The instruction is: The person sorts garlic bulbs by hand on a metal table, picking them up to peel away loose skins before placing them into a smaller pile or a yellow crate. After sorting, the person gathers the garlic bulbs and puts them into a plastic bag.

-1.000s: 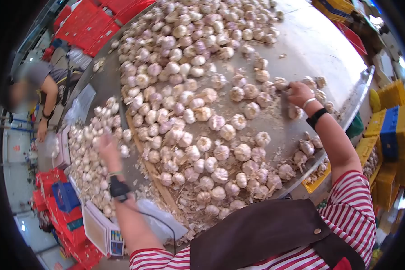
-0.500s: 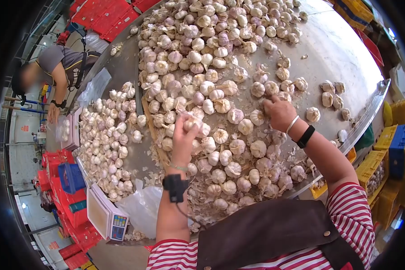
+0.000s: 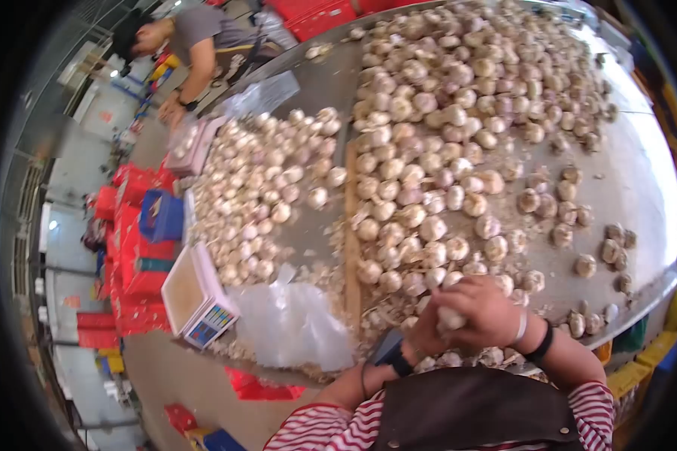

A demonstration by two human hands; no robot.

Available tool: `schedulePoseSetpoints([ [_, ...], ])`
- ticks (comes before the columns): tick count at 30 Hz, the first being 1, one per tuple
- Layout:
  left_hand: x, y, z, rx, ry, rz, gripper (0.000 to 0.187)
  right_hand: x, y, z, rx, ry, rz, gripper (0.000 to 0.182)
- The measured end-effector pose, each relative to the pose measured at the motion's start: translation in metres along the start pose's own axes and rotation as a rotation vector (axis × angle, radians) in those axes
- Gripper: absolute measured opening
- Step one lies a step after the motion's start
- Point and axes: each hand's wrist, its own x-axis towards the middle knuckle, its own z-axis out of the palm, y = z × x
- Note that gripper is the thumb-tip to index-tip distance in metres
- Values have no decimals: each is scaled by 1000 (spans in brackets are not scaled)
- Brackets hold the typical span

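My left hand (image 3: 424, 335) and my right hand (image 3: 487, 307) are together over the near side of the metal table, close to my apron. A whitish garlic bulb (image 3: 451, 319) is between them, with the fingers of both hands closed round it. Partly hidden below my hands lie more bulbs and loose skins. Beyond them spreads a large heap of garlic bulbs (image 3: 429, 113), purplish white with dry roots. Left of a wooden strip (image 3: 351, 240) lies a second pile of paler bulbs (image 3: 256, 195).
A digital scale (image 3: 199, 297) and a clear plastic bag (image 3: 286, 323) sit at the table's near left edge. Another person (image 3: 210, 45) reaches toward a second scale (image 3: 192, 150). Red crates (image 3: 135, 278) stand at left. Several bulbs (image 3: 585, 264) lie apart on the right.
My view has swung left, so the table appears shifted right. My hands, apart over the heap before, have come together near my body around a garlic bulb.
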Motion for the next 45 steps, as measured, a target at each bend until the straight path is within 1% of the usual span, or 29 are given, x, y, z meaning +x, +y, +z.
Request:
schedulePoseSetpoints([
  [1, -36, -38, 9, -18, 60, -92, 79, -1, 5, 13, -6, 21, -35, 61],
  [3, -19, -19, 8, -232, 113, -289, 75, -1, 9, 18, 9, -25, -11, 70],
  [6, 8, 11, -22, -205, 30, -305, 68, -6, 28, 9, 62, 213, 92, 67],
  [7, -3, -10, -33, -881, 280, -535, 73, -10, 41, 7, 46, 294, 110, 64],
  [8, -4, -23, -46, -1554, 530, -773, 89, -8, 68, -5, -40, 322, 304, 56],
  [9, 23, -5, -68, -1683, 289, -627, 73, -13, 86, -6, -248, 361, 409, 52],
  [10, 13, -49, -109, -1578, 296, -507, 58, -20, 96, -11, -377, 296, 523, 52],
  [12, 38, -39, -164, -1286, 511, -359, 49, -31, 121, -12, -404, 114, 672, 49],
  [13, 59, -12, -183, -1303, 517, -267, 50, -33, 128, -14, -418, -13, 744, 47],
  [14, 64, -23, -224, -1019, 646, -204, 58, -36, 133, -12, -425, -4, 749, 47],
  [15, 69, -30, -269, -997, 814, -163, 55, -40, 136, -7, -425, -44, 740, 44],
  [16, 77, -9, -283, -1015, 936, -214, 52, -43, 137, -4, -424, -85, 730, 41],
  [17, 88, 3, -297, -827, 1211, -375, 51, -45, 139, -2, -426, -78, 730, 41],
  [18, 91, 6, -298, -508, 1209, -438, 49, -45, 139, 0, -448, -36, 698, 40],
  [19, 93, 9, -298, -186, 1191, -495, 47, -45, 141, 2, -467, 2, 665, 38],
  [20, 94, 3, -290, -182, 1191, -496, 47, -43, 146, 2, -462, 2, 665, 38],
  [22, 91, -14, -254, 110, 995, -342, 44, -41, 156, 1, -336, -19, 692, 35],
  [24, 101, 6, -176, -10, 536, -444, 43, -30, 126, -7, -188, 305, 507, 33],
  [27, 100, 11, -71, -1008, 169, -728, 50, -3, 49, -23, 182, 325, 382, 58],
  [28, 99, 26, -40, -1099, 174, -821, 49, -1, 36, -17, 320, 379, 263, 65],
  [29, 97, 33, -20, -1186, 179, -909, 48, -2, 13, -28, 547, 272, 381, 65],
  [31, 77, -2, -22, -1652, 147, -948, 39, -17, 26, -27, 184, 413, 231, 64],
  [34, 71, -3, -39, -1170, 243, -874, 30, -81, 90, -43, -306, 506, 486, 49],
  [36, 65, -1, -57, -903, 276, -816, 28, -131, 121, -66, -492, 399, 820, 40],
  [37, 68, 0, -64, -787, 286, -794, 26, -157, 139, -59, -556, 499, 934, 31],
  [39, 77, 13, -62, -565, 262, -768, 16, -187, 155, -64, -610, 130, 1158, 30],
  [43, 89, 3, -31, 125, -74, -496, 11, -202, 162, -51, -620, 137, 1144, 29],
  [44, 95, 3, -22, 130, -70, -503, 11, -196, 151, -56, -394, 243, 1114, 28],
  [45, 100, 4, -13, 423, -195, -288, 12, -191, 141, -62, -169, 344, 1076, 26],
])
